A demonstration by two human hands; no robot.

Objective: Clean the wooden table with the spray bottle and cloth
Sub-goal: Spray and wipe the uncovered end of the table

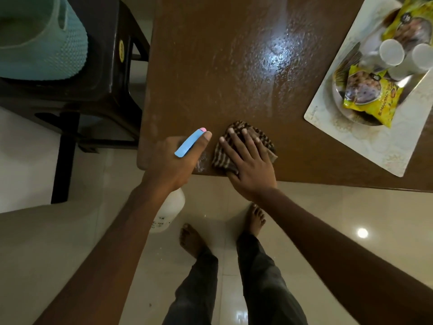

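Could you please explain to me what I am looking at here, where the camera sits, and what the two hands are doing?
There is no machine here: a person wears one wide-angle camera on the head, looking down at both hands, legs and bare feet.

The left hand has its grip closed on a spray bottle with a blue trigger head. Its white body hangs below the table edge.

The right hand lies flat, fingers spread, pressing a striped cloth onto the wooden table near its front edge. The tabletop shines with wet droplets.

At the right lies a pale placemat bearing yellow snack packets and white cups. At the left a teal basket sits on a dark chair.
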